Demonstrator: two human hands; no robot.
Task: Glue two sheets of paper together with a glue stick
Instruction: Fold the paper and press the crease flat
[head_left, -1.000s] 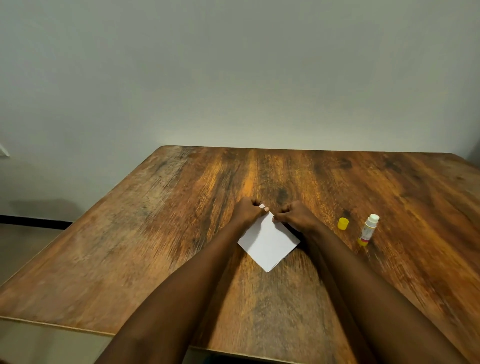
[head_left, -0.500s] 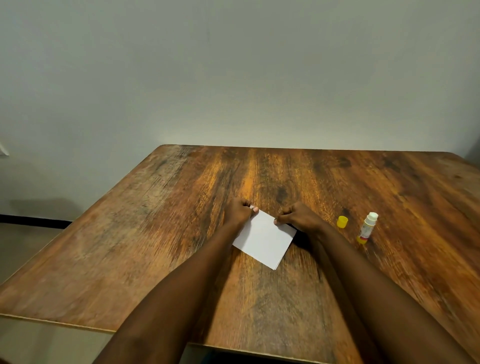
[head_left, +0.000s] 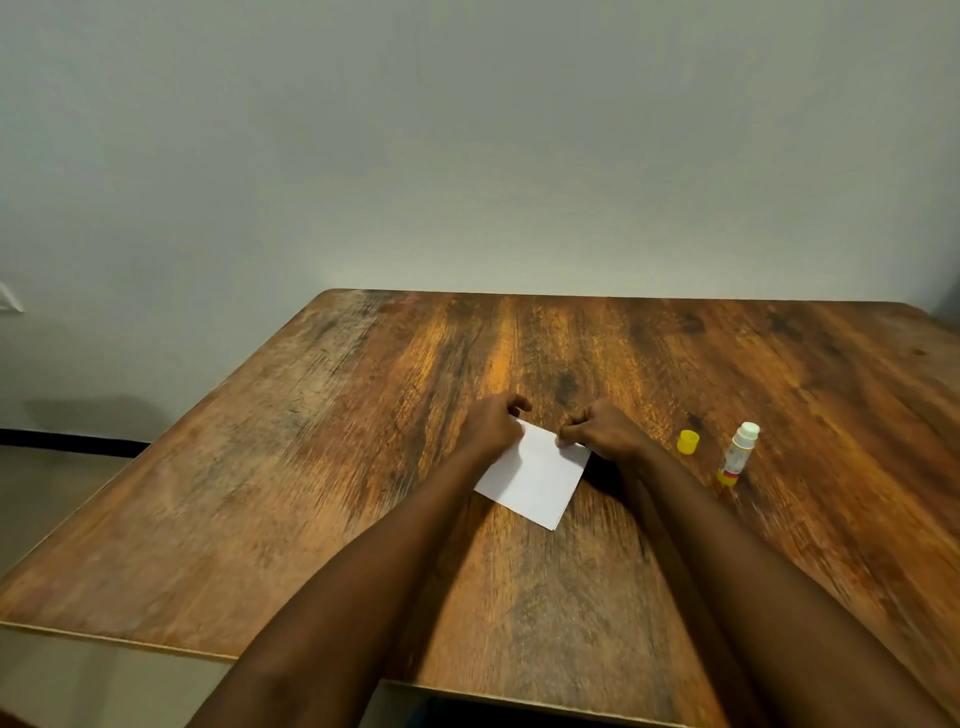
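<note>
Far paper (head_left: 532, 475) corners hidden under left grip (head_left: 491, 426) and right grip (head_left: 605, 431) (sheet count unclear); glue stick (head_left: 736, 457) label unreadably small.

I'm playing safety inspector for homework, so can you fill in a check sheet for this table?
Surface: brown wooden table, streaky grain.
Job's things: white paper flat on the table; glue stick uncapped to its right; yellow cap between them, touching neither.
Clutter: nothing seen.
Grippers: left hand grips the paper's far left corner; right hand pinches its far right edge.
Cables: nothing seen.
Surroundings: plain pale wall behind; floor at left.
</note>
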